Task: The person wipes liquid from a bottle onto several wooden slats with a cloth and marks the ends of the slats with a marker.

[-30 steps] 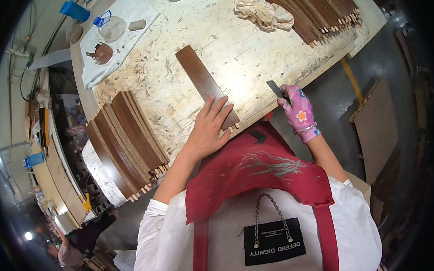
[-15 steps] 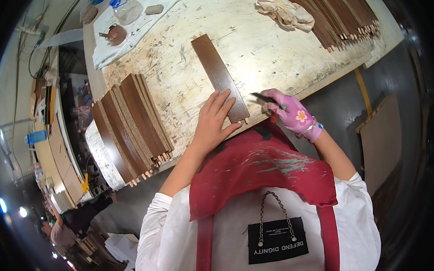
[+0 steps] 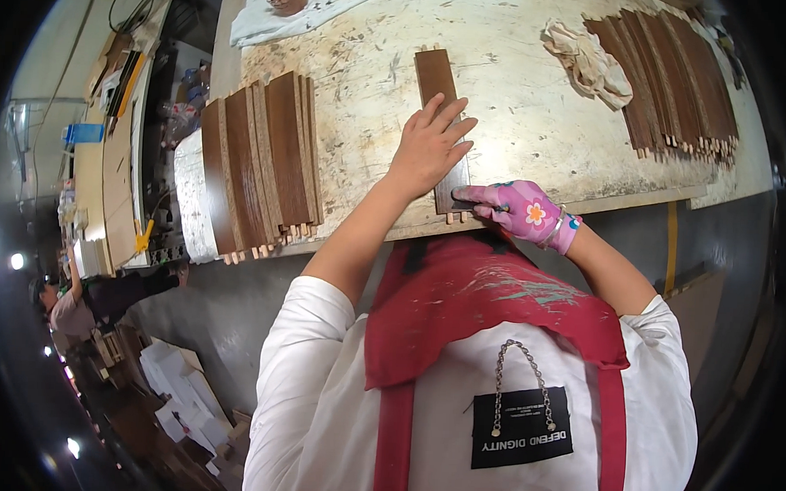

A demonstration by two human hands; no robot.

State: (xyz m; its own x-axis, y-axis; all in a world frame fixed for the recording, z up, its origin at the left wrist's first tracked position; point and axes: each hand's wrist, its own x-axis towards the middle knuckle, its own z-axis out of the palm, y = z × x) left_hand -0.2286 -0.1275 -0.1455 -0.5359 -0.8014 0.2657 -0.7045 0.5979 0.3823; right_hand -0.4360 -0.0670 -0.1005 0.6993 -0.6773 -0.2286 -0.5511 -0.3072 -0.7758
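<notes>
Item in hand: dark wood panel (image 3: 437,84) on the workbench (image 3: 518,120), near edge; your left hand (image 3: 428,150) flat on it, fingers spread; your gloved right hand (image 3: 520,210) pinches its end; left stack (image 3: 259,159) looks pending; right stack (image 3: 667,78) likely finished.

The left hand (image 3: 429,151) covers the middle of the dark wood panel (image 3: 435,77); whatever the gloved right hand (image 3: 517,210) grips stays hidden.

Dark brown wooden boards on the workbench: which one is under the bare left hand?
The single dark brown wooden board lying alone mid-bench: the bare left hand presses on it, while the others lie in a left stack and right row.
</notes>
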